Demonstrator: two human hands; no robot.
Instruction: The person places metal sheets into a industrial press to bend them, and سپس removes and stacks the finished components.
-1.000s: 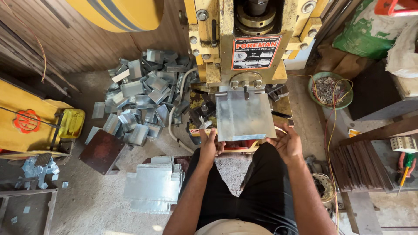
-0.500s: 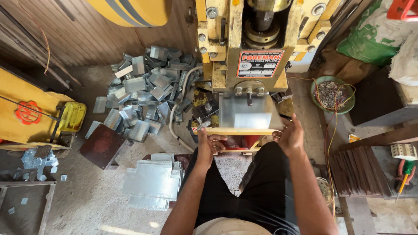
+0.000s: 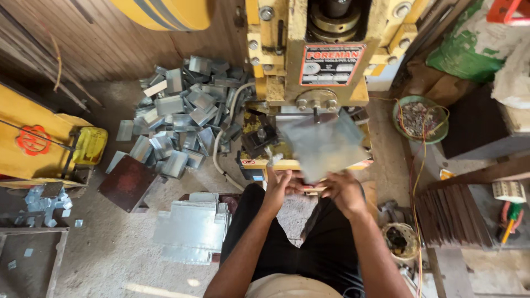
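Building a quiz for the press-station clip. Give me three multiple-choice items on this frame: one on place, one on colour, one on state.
1. Where does the heap of bent metal pieces lie?
A. On the floor left of the press
B. In the green bowl
C. On the person's lap

2. What colour is the press body?
A. Blue
B. Yellow
C. White

3. How is the metal sheet held?
A. Flat on the floor
B. By one hand only
C. By both hands, in front of the press

Answers:
1 A, the heap spreads over the floor left of the press.
2 B, its frame is yellow.
3 C, the left hand and right hand grip the blurred metal sheet.
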